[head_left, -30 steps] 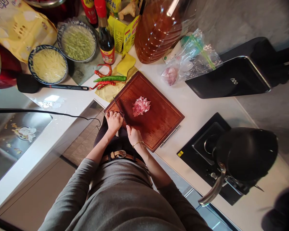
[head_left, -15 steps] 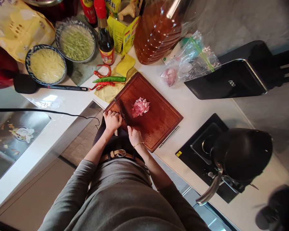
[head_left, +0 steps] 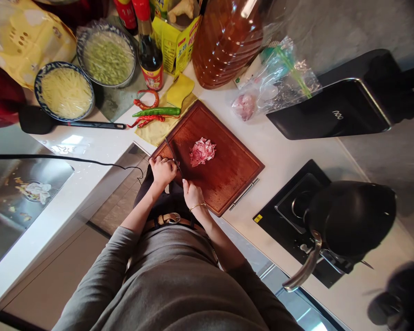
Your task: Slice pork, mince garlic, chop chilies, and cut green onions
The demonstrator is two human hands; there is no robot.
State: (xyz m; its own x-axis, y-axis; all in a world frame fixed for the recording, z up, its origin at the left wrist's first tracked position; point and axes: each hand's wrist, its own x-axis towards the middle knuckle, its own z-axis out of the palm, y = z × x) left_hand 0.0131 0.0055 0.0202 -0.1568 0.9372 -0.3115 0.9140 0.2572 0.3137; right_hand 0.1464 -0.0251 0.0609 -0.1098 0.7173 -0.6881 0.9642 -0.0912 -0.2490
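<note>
Left hand (head_left: 163, 171) is curled into a loose fist at the near-left corner of the chopping board (head_left: 227, 174), knuckles down on something too small to make out, and it has crept a shade further onto the wood than a second ago. Right beside it the knife (head_left: 171, 155) stands with its thin blade angled up and away, shifted a touch with that hand, so the slicing looks to be working through the last scrap. The right hand (head_left: 192, 193) sits just below, fingers wrapped tight round the knife handle, bracelet at the wrist, hardly moved. Further along, the pile of sliced meat (head_left: 202, 151) rests mid-board, untouched and well clear of the blade. Over on the bench beyond, the black wok (head_left: 352, 218) sits on its burner, same as before.
</note>
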